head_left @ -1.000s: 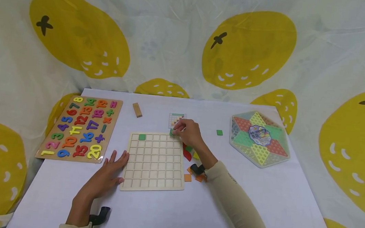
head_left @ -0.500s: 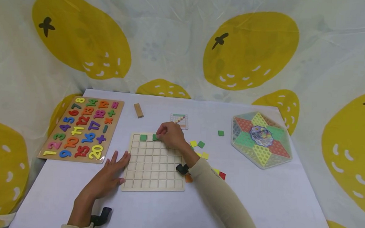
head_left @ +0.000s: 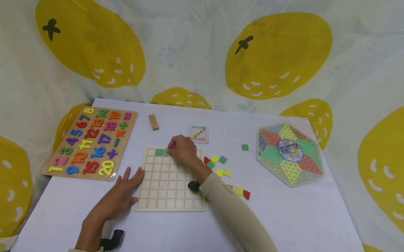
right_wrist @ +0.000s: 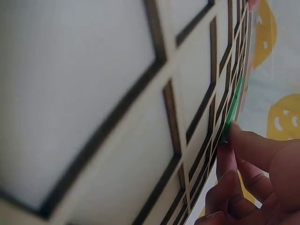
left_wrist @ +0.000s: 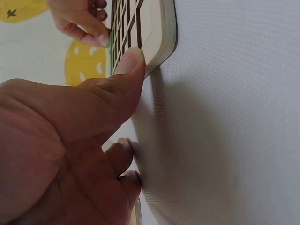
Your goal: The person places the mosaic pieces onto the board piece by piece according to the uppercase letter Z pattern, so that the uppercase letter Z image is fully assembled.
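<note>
A pale wooden grid board (head_left: 171,184) lies on the white table. My right hand (head_left: 184,151) is over its back row and pinches a green square tile (head_left: 166,152) between thumb and finger. That tile is right beside another green tile (head_left: 158,152) set in the same row. Seen from the right wrist, the fingertips are at the near end of the green strip (right_wrist: 229,115), low against the grid. My left hand (head_left: 117,194) rests along the board's left edge with fingers spread. In the left wrist view its thumb (left_wrist: 129,65) touches the board near a corner.
Right of the board lie loose yellow tiles (head_left: 227,172), green tiles (head_left: 222,160) and red rounded pieces (head_left: 246,195). Behind it are a small pattern card (head_left: 198,134) and a wooden block (head_left: 153,122). A number puzzle (head_left: 84,156) lies left, a hexagonal star-patterned game box (head_left: 290,153) right.
My right hand has moved left along the back row with the green tile, from the board's back right corner to beside the other green tile. The left hand has stayed put.
</note>
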`<state>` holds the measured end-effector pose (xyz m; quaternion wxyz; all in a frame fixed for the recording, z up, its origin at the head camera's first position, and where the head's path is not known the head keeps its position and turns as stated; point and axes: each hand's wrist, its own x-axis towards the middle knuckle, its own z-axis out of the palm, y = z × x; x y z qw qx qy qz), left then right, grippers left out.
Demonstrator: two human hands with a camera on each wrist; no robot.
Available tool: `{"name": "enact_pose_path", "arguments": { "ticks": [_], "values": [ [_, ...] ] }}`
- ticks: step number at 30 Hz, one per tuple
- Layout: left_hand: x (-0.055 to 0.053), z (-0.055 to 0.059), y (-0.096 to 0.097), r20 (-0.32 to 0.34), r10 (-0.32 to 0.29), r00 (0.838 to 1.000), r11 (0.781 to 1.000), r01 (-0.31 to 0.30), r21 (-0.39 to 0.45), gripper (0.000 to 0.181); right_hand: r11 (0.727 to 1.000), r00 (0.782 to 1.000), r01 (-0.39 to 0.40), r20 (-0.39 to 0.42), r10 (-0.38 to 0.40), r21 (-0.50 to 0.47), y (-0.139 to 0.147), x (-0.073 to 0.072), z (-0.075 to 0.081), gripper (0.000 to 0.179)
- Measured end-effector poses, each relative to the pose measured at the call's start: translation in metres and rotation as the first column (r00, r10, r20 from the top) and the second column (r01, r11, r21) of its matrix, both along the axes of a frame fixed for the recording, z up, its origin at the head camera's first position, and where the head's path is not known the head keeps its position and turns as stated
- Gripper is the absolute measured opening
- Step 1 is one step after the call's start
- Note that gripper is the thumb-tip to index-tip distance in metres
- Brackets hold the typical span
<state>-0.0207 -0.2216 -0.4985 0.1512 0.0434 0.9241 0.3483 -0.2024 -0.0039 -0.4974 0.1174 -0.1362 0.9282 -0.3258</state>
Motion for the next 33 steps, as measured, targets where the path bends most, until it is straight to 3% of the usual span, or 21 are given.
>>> {"name": "enact_pose_path", "arguments": {
  "ticks": [9,21,28,33],
  "values": [
    [0.001,-0.001,-0.001,-0.013,-0.007,1.0,1.0,0.007,0.006,0.095,0.999,0.999,-0.032,0.009,0.032,-0.008,0.007,0.001,0.004,0.006],
    [0.001,-0.001,-0.001,-0.018,-0.003,1.0,1.0,0.003,0.019,0.094,0.972,0.999,-0.003,0.034,0.011,-0.236,0.05,0.011,0.019,0.022],
    [0.001,-0.002,-0.001,-0.013,0.001,1.0,1.0,0.0,0.024,0.094,0.96,0.996,0.08,0.054,-0.068,-0.266,0.086,0.019,0.019,0.025],
    [0.001,-0.002,-0.001,-0.01,0.002,1.0,1.0,-0.001,0.025,0.094,0.963,0.986,0.165,0.065,-0.154,-0.213,0.109,0.029,0.018,0.023]
  ]
}}
